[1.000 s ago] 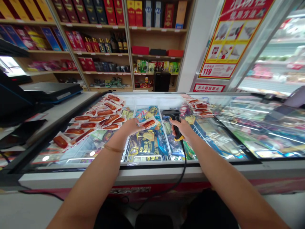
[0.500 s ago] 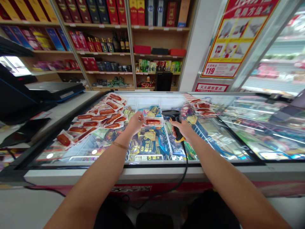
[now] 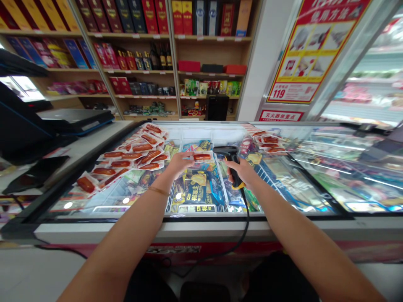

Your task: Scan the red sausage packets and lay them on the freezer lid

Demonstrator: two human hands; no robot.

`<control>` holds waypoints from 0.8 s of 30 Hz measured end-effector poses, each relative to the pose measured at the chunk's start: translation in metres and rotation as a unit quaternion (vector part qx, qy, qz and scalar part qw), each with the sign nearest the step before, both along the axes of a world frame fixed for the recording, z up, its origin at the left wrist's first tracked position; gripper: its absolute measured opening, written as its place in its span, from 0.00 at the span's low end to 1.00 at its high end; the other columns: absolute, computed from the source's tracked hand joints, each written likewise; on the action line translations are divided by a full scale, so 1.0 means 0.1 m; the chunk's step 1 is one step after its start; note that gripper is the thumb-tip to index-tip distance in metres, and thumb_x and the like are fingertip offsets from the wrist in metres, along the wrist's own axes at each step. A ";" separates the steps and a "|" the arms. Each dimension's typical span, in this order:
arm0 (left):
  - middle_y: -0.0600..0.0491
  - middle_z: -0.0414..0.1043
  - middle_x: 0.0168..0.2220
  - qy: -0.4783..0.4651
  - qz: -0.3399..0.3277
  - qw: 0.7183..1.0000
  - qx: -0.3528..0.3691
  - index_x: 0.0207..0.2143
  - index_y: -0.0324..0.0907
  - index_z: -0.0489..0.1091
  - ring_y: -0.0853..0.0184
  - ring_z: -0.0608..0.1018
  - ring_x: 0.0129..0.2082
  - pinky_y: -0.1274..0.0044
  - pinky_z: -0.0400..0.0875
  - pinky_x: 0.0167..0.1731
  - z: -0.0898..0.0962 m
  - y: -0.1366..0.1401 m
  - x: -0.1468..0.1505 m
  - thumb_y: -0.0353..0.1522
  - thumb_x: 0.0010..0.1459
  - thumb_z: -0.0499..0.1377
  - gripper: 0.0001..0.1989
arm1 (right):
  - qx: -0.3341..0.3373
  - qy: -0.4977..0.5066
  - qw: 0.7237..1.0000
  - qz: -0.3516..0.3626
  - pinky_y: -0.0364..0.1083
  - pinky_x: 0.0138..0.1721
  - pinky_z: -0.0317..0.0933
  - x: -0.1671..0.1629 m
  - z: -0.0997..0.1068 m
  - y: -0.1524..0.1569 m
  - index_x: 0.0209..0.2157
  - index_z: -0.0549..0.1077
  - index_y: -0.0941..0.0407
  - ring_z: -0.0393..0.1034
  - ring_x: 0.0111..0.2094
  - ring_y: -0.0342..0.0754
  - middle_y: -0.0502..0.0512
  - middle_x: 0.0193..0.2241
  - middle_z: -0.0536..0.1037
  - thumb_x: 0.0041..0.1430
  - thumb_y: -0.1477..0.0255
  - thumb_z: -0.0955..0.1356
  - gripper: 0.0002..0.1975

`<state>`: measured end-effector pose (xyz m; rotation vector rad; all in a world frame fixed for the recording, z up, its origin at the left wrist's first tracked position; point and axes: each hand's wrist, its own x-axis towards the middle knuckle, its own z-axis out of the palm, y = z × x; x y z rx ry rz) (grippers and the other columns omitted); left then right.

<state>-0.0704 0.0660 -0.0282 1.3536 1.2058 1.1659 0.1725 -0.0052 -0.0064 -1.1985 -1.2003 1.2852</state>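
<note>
I am looking at the vacuum-packed sausage [image 3: 202,157] in the person's left hand [image 3: 179,164]; it is a slim, reddish-brown link with rounded ends, glossy and darker in places, lying lengthwise inside a clear packet whose flat edges show pale around it; any fine print on the wrapper is too small for me to read. The thumb and fingers are pinched on the packet's left end, so most of the sausage is exposed to view; it is held roughly level over the middle of the chest freezer [image 3: 195,227], above the bagged frozen goods [image 3: 198,188] there.

The right hand [image 3: 242,171] is wrapped around the grip of a black handheld barcode scanner [image 3: 225,149] with yellow trim; the scanner's head is turned toward the packet and sits near its right end; a black cable [image 3: 247,218] drops from the grip, over the freezer's front edge.

On the left side of the freezer top lies a loose, overlapping spread of similar packed sausages [image 3: 141,147]; a smaller heap of sausage packets [image 3: 270,142] lies on the right, beyond the scanner; a thin bracelet [image 3: 160,191] circles the left wrist.
</note>
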 end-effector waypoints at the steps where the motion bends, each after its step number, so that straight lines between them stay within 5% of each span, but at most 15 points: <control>1: 0.52 0.77 0.28 0.004 0.000 1.000 0.012 0.48 0.33 0.75 0.61 0.81 0.33 0.69 0.75 0.42 -0.01 0.01 -0.01 0.28 0.37 0.67 0.30 | 0.001 -0.001 1.000 0.003 0.41 0.12 0.57 0.00 0.00 -0.01 0.34 0.66 0.55 0.64 0.12 0.42 0.45 0.15 0.70 0.50 0.64 0.72 0.14; 9: 0.44 0.71 0.52 -0.042 0.030 0.985 0.166 0.51 0.37 0.73 0.61 0.80 0.44 0.69 0.73 0.47 -0.09 0.19 -0.07 0.28 0.41 0.63 0.30 | 0.027 0.006 0.999 0.042 0.42 0.14 0.59 -0.06 0.05 -0.15 0.33 0.64 0.55 0.65 0.13 0.42 0.45 0.17 0.71 0.49 0.62 0.72 0.16; 17: 0.45 0.66 0.54 0.007 0.063 0.973 0.222 0.53 0.38 0.71 0.66 0.80 0.42 0.70 0.72 0.51 -0.09 0.23 -0.13 0.28 0.46 0.59 0.28 | 0.053 -0.042 0.989 0.132 0.41 0.16 0.61 -0.19 0.04 -0.29 0.33 0.64 0.54 0.65 0.14 0.41 0.44 0.18 0.71 0.52 0.60 0.71 0.16; 24: 0.45 0.66 0.54 0.043 0.068 0.972 0.223 0.53 0.39 0.71 0.65 0.79 0.44 0.71 0.73 0.50 -0.07 0.22 -0.11 0.27 0.47 0.59 0.28 | 0.072 -0.052 0.986 0.143 0.40 0.16 0.62 -0.23 0.00 -0.29 0.35 0.64 0.55 0.66 0.14 0.41 0.44 0.19 0.71 0.53 0.59 0.70 0.16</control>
